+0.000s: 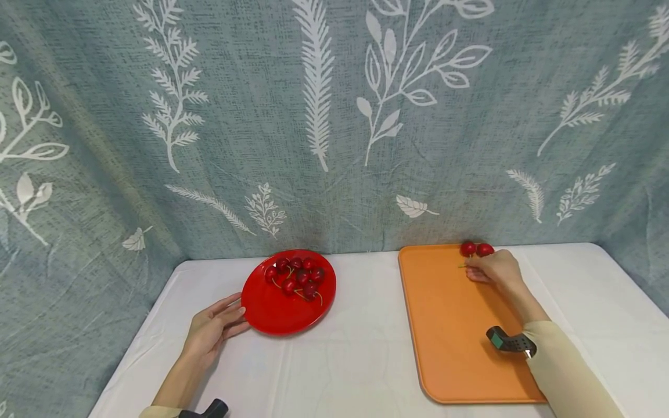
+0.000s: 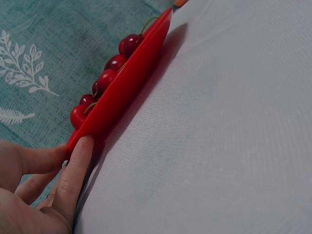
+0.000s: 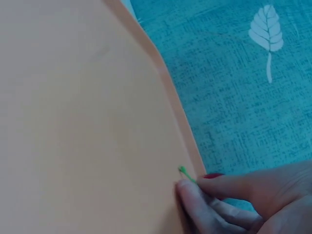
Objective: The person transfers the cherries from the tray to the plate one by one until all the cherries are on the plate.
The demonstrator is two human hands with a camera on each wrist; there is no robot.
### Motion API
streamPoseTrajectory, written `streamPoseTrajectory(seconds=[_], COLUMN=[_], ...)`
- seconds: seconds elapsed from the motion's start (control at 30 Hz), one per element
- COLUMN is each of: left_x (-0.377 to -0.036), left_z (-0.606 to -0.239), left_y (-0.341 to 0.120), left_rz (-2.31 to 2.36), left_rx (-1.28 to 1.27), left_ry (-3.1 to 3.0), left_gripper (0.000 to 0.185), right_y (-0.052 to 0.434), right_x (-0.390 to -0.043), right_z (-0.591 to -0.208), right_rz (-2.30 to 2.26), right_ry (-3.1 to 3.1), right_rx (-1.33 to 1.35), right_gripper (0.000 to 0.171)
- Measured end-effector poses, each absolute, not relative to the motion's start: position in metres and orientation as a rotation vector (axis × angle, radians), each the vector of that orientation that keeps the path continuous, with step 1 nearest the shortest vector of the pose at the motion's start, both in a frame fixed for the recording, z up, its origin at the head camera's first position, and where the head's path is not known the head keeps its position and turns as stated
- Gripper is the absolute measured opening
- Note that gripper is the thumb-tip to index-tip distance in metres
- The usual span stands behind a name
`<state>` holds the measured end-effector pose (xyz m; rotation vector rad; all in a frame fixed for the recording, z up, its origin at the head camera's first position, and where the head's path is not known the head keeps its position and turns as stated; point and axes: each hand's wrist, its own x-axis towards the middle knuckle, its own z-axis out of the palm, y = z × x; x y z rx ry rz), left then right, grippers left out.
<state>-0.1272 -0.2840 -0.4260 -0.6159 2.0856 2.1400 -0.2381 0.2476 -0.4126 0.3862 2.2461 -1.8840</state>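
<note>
At the left, my left hand point(image 1: 206, 332) holds the near-left rim of a round red plate point(image 1: 277, 316), its fingertips at the edge. On the plate's far half lie several dark red cherries point(image 1: 289, 285) with green stems, also visible along the rim in the left wrist view. My right hand point(image 1: 493, 270), at the far end of an orange tray point(image 1: 449, 342), pinches a green cherry stem point(image 3: 184, 170) between thumb and finger. Two red cherries point(image 1: 484, 249) show just beyond those fingertips, overlapping the tray's far rim. The right wrist view mostly hides them behind the fingers.
A white cloth point(image 1: 360, 331) covers the table under both plate and tray. Behind its far edge hangs a blue-green curtain point(image 1: 340, 197) with white leaf patterns. Each wrist wears a black camera band point(image 1: 509, 341).
</note>
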Motion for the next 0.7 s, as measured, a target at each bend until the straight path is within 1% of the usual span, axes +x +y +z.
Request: streamPoseTrajectory(seconds=[0.2,0.5,0.7], left_x=[-0.128,-0.127,-0.128], left_z=[-0.427,-0.427,-0.427], left_y=[-0.284,-0.284,-0.284], left_rz=[2.129,2.134,2.140], left_rx=[-0.613,-0.629,-0.632], left_ry=[2.104,2.093,2.087], left_gripper=[0.055,0.056,0.057], right_y=[0.243,0.236,0.226], right_x=[-0.235,-0.234,-0.232], right_z=[-0.414,-0.408,-0.402], right_rz=[-1.953,-2.006,-1.987], right_ry=[2.291,2.276,2.320], right_rx=[0.362,0.299,0.253], right_gripper=[0.025,0.033,0.031])
